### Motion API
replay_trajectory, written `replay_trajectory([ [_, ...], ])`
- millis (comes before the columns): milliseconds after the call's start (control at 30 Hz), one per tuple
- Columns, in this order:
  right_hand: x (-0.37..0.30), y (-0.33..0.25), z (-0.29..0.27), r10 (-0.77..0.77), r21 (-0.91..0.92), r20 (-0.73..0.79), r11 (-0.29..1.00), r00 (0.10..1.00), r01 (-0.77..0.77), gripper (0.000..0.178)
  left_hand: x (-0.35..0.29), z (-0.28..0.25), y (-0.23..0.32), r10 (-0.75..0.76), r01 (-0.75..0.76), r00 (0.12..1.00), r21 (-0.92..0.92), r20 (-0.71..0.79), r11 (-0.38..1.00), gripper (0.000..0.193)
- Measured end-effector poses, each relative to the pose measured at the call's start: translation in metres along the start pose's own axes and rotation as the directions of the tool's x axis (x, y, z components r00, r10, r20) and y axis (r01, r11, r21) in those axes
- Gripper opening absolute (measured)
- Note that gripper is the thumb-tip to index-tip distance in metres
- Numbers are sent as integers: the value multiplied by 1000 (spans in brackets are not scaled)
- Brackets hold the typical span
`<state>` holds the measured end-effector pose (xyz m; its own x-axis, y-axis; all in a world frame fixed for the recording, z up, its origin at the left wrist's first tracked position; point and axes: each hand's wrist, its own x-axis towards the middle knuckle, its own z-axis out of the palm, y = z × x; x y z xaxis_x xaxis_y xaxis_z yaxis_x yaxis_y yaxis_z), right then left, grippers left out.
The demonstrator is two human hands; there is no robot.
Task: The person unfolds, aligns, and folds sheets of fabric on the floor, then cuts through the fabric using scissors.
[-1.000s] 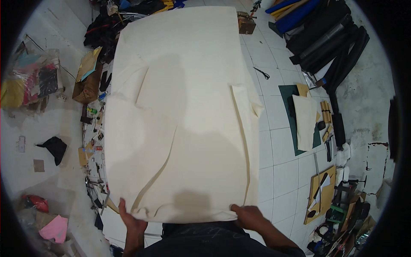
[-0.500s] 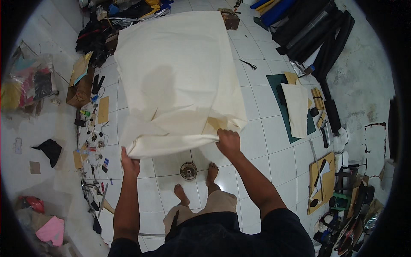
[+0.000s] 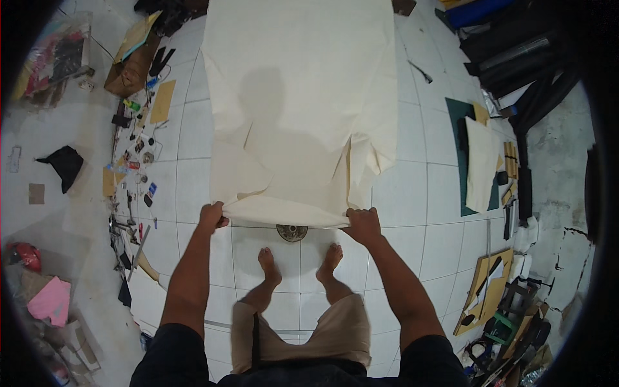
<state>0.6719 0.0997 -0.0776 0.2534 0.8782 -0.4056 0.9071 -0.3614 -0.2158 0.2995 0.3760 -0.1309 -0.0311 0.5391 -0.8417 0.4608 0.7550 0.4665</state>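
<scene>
My left hand (image 3: 211, 215) has its fingers pinching the near left corner of the cream fabric sheet (image 3: 303, 97); my right hand (image 3: 363, 224) has its fingers pinching the near right corner. I see the sheet stretching away over the white tiled floor (image 3: 412, 213), its near edge lifted above a round floor drain (image 3: 291, 232) just beyond my bare feet (image 3: 300, 263). Small tools (image 3: 132, 161) lie scattered at the left.

A person stands barefoot, both arms stretched forward and down. The left hand (image 3: 211, 215) and right hand (image 3: 363, 224) are each closed in a tight grip, level with each other.
</scene>
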Motion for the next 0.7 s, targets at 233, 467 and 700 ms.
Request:
replay_trajectory([
  [233,73,27,94,-162,375,744,904,648,-205,77,104,34,-20,603,-213,794,965,80,153,83],
  [467,201,85,225,341,425,58,842,938,-332,94,231,151,-89,182,-191,967,980,178,55,125],
  [700,256,118,289,340,161,92,923,936,-351,93,297,164,-141,295,-398,893,903,340,164,105],
])
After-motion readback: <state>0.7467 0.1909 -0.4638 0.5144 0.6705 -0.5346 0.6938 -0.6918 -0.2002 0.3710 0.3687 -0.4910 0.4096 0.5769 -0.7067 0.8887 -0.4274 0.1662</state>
